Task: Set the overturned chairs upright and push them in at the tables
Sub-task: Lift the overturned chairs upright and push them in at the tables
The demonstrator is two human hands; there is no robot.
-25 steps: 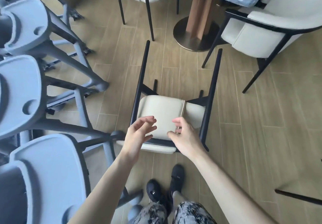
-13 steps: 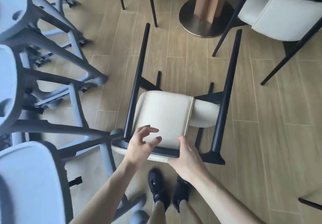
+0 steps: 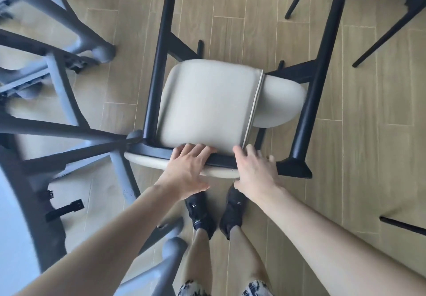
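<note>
The tips of the left hand's fingers (image 3: 202, 149) are hidden over the dark top rail (image 3: 156, 152) of the overturned chair (image 3: 205, 104). Its long black legs (image 3: 322, 65) run off the top edge. The grey chairs (image 3: 57, 83) on the left are blurred and cropped.

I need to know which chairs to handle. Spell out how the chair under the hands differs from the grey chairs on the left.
The overturned chair has a black frame and a cream padded seat; the grey high chairs look like bare moulded grey frames. The overturned chair lies tipped on the floor, legs pointing away, with the left hand and right hand on its near edge; no hand touches the grey high chairs. Both sit on the same wood-look floor.
</note>
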